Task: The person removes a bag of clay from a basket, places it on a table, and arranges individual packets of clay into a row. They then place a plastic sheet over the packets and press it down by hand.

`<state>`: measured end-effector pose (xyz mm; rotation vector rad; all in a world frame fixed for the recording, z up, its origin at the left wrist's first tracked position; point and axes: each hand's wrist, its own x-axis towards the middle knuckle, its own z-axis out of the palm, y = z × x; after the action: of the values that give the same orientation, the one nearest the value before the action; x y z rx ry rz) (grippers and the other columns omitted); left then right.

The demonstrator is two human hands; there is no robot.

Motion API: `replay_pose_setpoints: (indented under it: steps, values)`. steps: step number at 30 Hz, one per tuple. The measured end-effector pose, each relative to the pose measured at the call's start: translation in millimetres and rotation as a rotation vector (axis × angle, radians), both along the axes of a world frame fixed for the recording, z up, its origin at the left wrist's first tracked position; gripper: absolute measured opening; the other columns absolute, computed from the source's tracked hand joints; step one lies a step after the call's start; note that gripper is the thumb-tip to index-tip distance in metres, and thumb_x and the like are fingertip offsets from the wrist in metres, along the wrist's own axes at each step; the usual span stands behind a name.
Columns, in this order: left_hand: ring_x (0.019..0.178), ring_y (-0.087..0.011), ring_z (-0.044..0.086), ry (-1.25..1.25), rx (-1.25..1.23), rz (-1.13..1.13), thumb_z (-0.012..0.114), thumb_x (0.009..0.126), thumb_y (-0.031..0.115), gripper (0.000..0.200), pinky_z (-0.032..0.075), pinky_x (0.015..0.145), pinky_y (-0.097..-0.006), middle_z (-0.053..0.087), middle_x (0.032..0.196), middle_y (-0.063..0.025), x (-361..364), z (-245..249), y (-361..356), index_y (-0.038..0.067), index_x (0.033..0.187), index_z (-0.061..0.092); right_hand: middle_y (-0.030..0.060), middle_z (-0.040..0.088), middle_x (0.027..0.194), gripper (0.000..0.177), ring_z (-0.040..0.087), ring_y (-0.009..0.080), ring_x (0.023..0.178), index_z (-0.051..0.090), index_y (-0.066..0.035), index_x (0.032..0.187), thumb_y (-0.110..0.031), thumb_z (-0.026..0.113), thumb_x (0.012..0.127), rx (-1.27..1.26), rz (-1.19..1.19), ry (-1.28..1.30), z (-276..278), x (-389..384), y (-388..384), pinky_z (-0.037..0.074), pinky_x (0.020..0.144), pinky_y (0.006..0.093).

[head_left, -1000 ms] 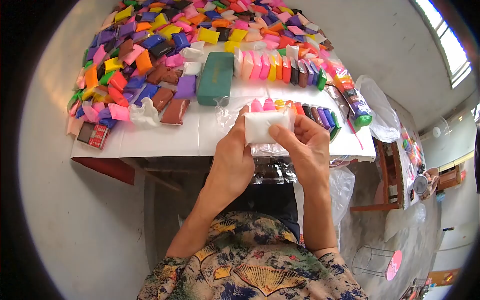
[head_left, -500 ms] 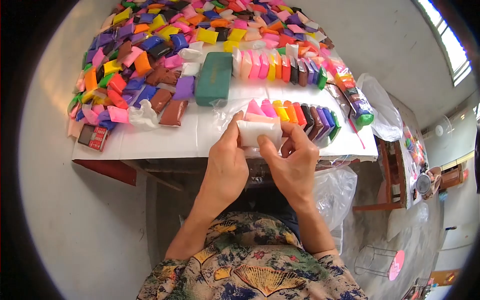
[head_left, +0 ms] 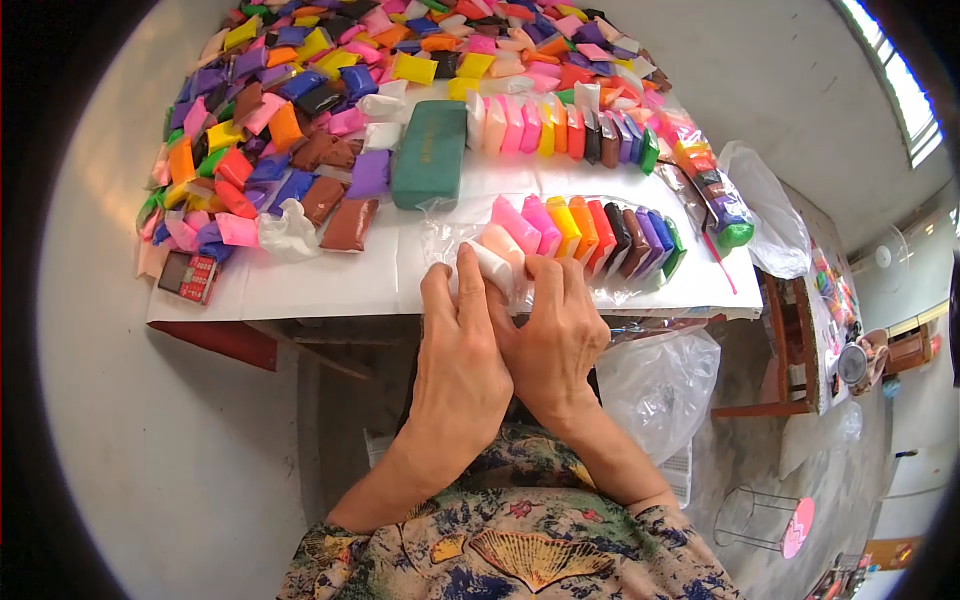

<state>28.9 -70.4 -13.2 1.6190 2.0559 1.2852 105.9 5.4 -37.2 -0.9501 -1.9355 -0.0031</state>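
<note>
The white-covered bench (head_left: 380, 280) carried a large heap of loose, multicoloured plastic-wrapped packets (head_left: 284, 122) and, beside a dark green rectangular box (head_left: 428, 155), an apparently complete far row of upright packets (head_left: 546, 130). The near row of coloured packets (head_left: 586, 232) appeared almost complete, its white plastic-wrapped packet (head_left: 487, 265) tilted at the left end, apparently not yet squared up. The left hand (head_left: 460, 350), partly bent, touched this packet; the right hand (head_left: 560, 345) was half-curled alongside, both grips partly hidden.

faint lettering on the green box (head_left: 430, 158), pale marks on the red device (head_left: 190, 277), none legible
</note>
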Motion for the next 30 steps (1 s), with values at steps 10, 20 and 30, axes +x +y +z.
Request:
replay_pose_setpoints:
  steps: [10, 20, 30]
  values:
    - [0.097, -0.0395, 0.060, 0.033, 0.181, 0.083, 0.054, 0.089, -0.001, 0.051, 0.048, 0.083, -0.0442, 0.055, 0.109, -0.0219, -5.6, -7.1, -16.1, -0.003, 0.139, 0.043, 0.0102, 0.058, 0.078, 0.038, 0.062, 0.0294, 0.065, 0.053, -0.006, 0.086, -0.031, 0.080, 0.076, 0.013, -0.113, -0.028, -7.3, -27.1, 11.4, 0.047, 0.053, 0.0398]
    - [0.061, -0.0288, 0.058, 0.025, -0.007, 0.161, 0.063, 0.093, 0.012, 0.016, 0.046, 0.062, -0.0375, 0.062, 0.072, -0.0159, -28.3, -20.8, -12.3, -0.004, 0.090, 0.061, 0.0084, 0.058, 0.065, 0.038, 0.062, 0.0278, 0.055, 0.050, -0.007, 0.077, -0.031, 0.080, 0.073, -0.034, -0.177, -0.044, -4.3, -36.3, 12.5, 0.046, 0.049, 0.0393]
    - [0.059, -0.0164, 0.048, -0.222, 0.008, 0.123, 0.060, 0.096, 0.008, 0.013, 0.041, 0.057, -0.0322, 0.056, 0.067, -0.0087, -29.3, -28.9, -12.9, -0.004, 0.090, 0.060, 0.0089, 0.056, 0.067, 0.042, 0.064, 0.0263, 0.059, 0.051, -0.007, 0.079, -0.036, 0.081, 0.072, -0.063, -0.171, -0.105, 4.7, -28.6, 3.9, 0.049, 0.051, 0.0354]
